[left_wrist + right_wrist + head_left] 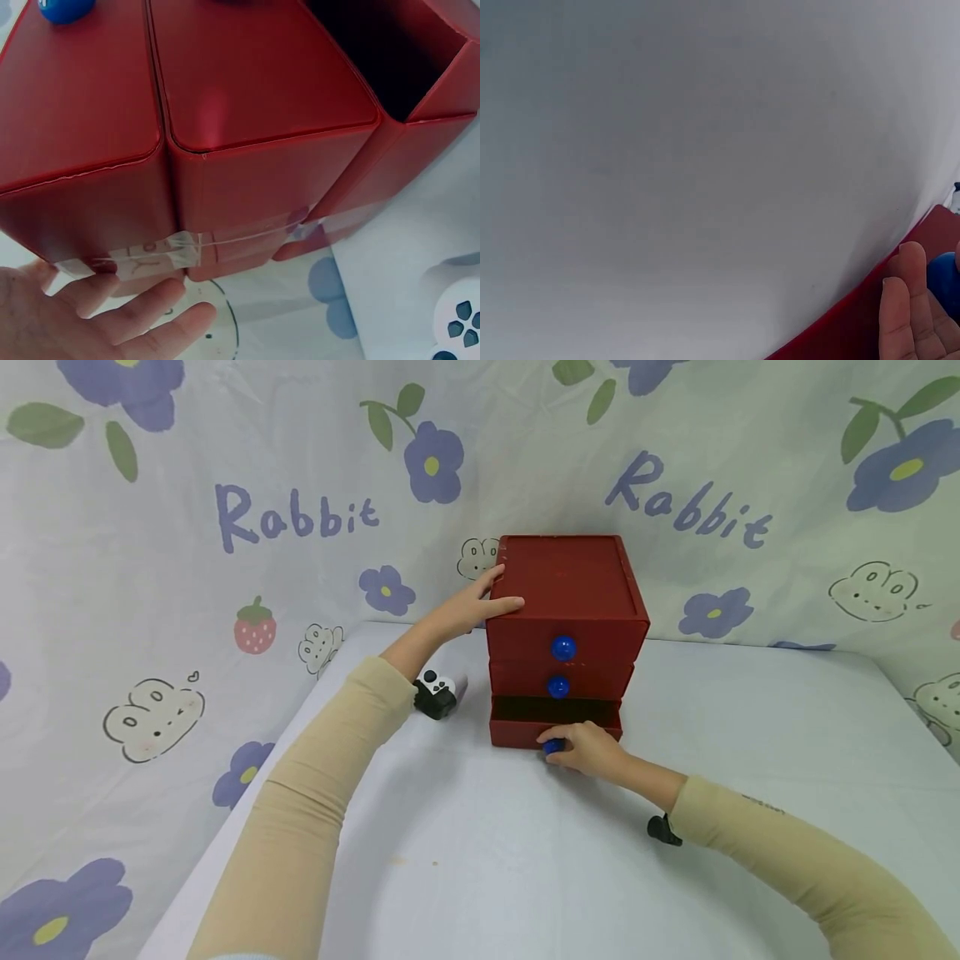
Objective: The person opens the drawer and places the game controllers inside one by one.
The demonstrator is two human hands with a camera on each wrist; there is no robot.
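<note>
A red cabinet (562, 577) of three stacked drawers with blue knobs stands on the white table. My left hand (465, 610) rests on its upper left edge. In the left wrist view, the spread fingers of the left hand (112, 319) lie beside the cabinet's taped side. The bottom drawer (513, 733) is pulled partly out, and its inside looks dark. My right hand (588, 750) pinches that drawer's blue knob (553, 746) between thumb and fingers. In the right wrist view, the knob (945, 281) shows at the right edge, partly covered by the fingers.
Left of the cabinet, a black-and-white object with dark button-like shapes (437, 693) lies on the table (465, 860). A small black thing (663, 829) shows under the right sleeve. Behind the cabinet hangs a cloth (300, 435) printed with flowers and rabbits.
</note>
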